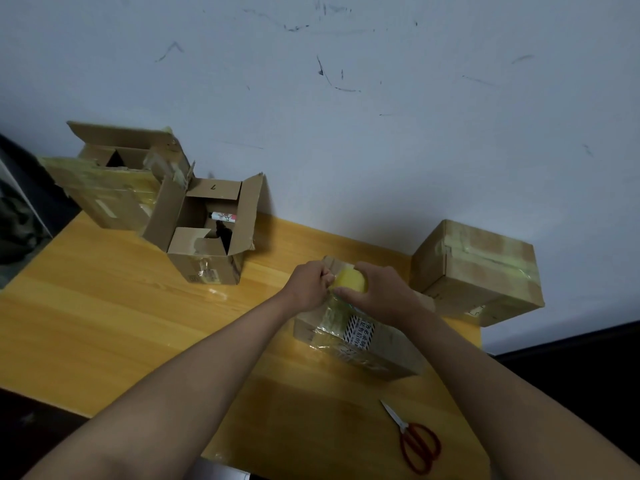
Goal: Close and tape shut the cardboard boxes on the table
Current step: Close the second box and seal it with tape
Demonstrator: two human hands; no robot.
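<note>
head view, looking down over two bare forearms onto a yellow wooden table [104, 317] pushed against a scuffed, pale wall [381, 98], with dark floor showing off the near and right edges. nearest the camera, red-handled scissors [414, 438] lie flat on the wood at the right, blades closed and pointing away, apart from everything else. just beyond them sits a small cardboard box [374, 344], flaps down, its top crossed by shiny clear tape and a black-and-white printed label. both hands meet at the far end of this box: the right hand [379, 292] is wrapped over a yellow tape roll [350, 280], fingers curled around its rim and thumb along the near side, pressing the roll down at the box's far edge; the left hand [308, 284] is closed in a tight pinch right beside the roll, knuckles touching it, seemingly gripping the tape end, though the strip itself is too small to make out. to the right, near the wall, a larger taped box [481, 271] stands closed, bands of tape running across its top and down one side. farther left, an open box [207, 237] shows its four flaps raised and a small white item inside. behind it, at the table's far left corner against the wall, a second open box [114, 188] stands with flaps up and old yellowed tape clinging to its sides.
</note>
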